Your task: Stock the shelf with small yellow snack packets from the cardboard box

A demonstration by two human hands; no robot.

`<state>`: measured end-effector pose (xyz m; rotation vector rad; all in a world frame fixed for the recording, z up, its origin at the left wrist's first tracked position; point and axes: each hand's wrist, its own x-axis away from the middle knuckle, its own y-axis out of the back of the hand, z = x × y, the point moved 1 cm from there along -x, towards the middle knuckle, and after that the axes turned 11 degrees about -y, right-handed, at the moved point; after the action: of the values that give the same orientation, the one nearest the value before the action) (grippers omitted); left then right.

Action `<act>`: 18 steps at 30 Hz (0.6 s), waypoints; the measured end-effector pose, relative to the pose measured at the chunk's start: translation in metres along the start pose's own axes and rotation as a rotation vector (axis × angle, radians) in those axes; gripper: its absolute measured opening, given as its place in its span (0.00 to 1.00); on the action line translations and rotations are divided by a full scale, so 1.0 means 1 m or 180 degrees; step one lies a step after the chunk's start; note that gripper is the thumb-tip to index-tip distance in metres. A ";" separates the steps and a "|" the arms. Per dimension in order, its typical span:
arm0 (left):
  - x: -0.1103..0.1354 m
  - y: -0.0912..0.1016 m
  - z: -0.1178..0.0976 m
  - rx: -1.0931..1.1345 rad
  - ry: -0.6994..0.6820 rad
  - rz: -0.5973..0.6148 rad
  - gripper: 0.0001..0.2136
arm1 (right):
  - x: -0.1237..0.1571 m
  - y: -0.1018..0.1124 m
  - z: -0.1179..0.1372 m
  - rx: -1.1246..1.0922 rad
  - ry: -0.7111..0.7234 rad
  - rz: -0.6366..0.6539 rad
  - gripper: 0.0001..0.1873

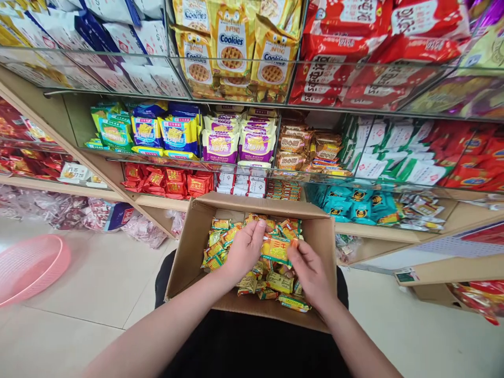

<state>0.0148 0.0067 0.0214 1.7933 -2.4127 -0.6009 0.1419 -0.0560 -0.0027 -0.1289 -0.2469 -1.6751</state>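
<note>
An open cardboard box [189, 247] rests on my lap, filled with several small yellow and green snack packets [280, 282]. Both hands are inside it. My left hand [244, 249] is curled over the pile, fingers closed on packets near the box's middle. My right hand [311, 272] pinches the edge of one yellow-green packet [275, 250] that sits between the two hands. Which packets the left fingers hold is partly hidden under the hand.
Shop shelves ahead carry snack bags: yellow cookie packs [231, 44], red bags [354, 31], purple soda biscuits [236, 143], teal packets [354, 205]. A pink plastic basket [27, 268] lies on the tiled floor at left. A low shelf edge [452, 270] juts out at right.
</note>
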 end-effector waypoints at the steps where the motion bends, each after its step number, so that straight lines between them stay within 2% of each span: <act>1: -0.002 0.002 -0.003 -0.0212 -0.0170 0.0119 0.21 | 0.001 0.007 0.002 0.0166 0.0030 0.0210 0.15; 2: -0.006 0.004 -0.007 -0.0369 -0.0376 0.0281 0.20 | 0.001 0.016 0.005 0.0352 0.0053 0.0315 0.15; 4: -0.017 0.010 -0.015 -0.0677 -0.0909 0.0604 0.19 | -0.003 0.039 0.014 0.0779 0.0138 0.0137 0.16; 7: -0.047 0.027 -0.015 -0.1608 -0.1730 0.1029 0.17 | -0.022 0.086 0.030 0.1611 0.0416 -0.0845 0.16; 8: -0.060 0.033 -0.011 -0.2036 -0.1859 0.1222 0.17 | -0.033 0.103 0.034 0.1931 0.0476 -0.1222 0.16; 9: -0.073 0.038 -0.005 -0.2422 -0.1817 0.1367 0.19 | -0.045 0.119 0.037 0.2253 0.0473 -0.1544 0.15; 11: -0.097 0.045 0.010 -0.2939 -0.1430 0.1910 0.25 | -0.074 0.146 0.037 0.2841 0.0404 -0.1787 0.16; 12: -0.106 0.047 0.017 -0.3112 -0.1207 0.2146 0.26 | -0.089 0.156 0.036 0.3107 0.0373 -0.1697 0.17; 14: -0.117 0.048 0.027 -0.3288 -0.0914 0.2523 0.24 | -0.117 0.167 0.030 0.3634 0.0314 -0.1236 0.19; 16: -0.120 0.045 0.031 -0.3313 -0.0899 0.2680 0.21 | -0.142 0.167 0.023 0.4165 0.0209 -0.0704 0.16; 18: -0.119 0.043 0.032 -0.3263 -0.0980 0.2687 0.20 | -0.164 0.159 0.017 0.4588 0.0079 -0.0464 0.13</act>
<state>0.0037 0.1367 0.0273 0.2726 -2.0241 -1.5974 0.3178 0.0899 -0.0096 0.9950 -1.3790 -1.2840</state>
